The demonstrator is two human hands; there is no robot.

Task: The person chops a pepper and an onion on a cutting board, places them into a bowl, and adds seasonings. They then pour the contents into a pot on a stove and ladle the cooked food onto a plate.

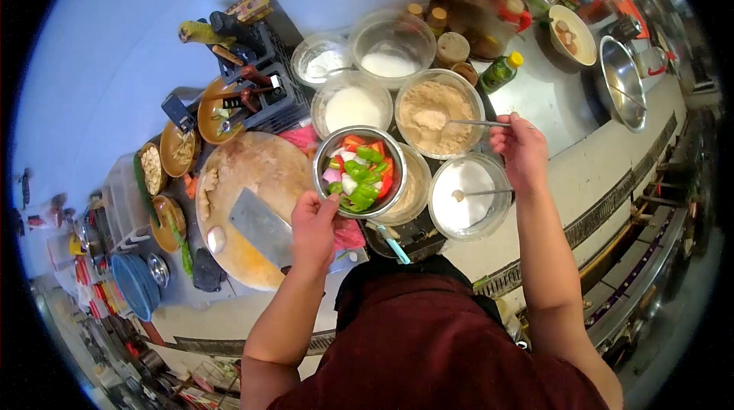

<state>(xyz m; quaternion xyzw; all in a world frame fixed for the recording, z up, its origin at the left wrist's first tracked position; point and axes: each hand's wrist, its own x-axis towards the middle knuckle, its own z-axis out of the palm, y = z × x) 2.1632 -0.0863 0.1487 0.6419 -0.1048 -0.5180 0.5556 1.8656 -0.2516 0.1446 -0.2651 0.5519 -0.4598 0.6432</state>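
Left hand (312, 228) grips the near rim of the steel bowl (327, 156) of cut vegetables (359, 174); right hand (522, 151) pinches a spoon (466, 123) over tan powder (438, 115).

A round steel bowl (359, 171) of cut green pepper, red pepper and pale onion sits at the centre of the frame, held level. A thin metal spoon (468, 123) lies nearly flat just right of centre, its tip heaped with tan powder over a tub of the same powder (437, 113).
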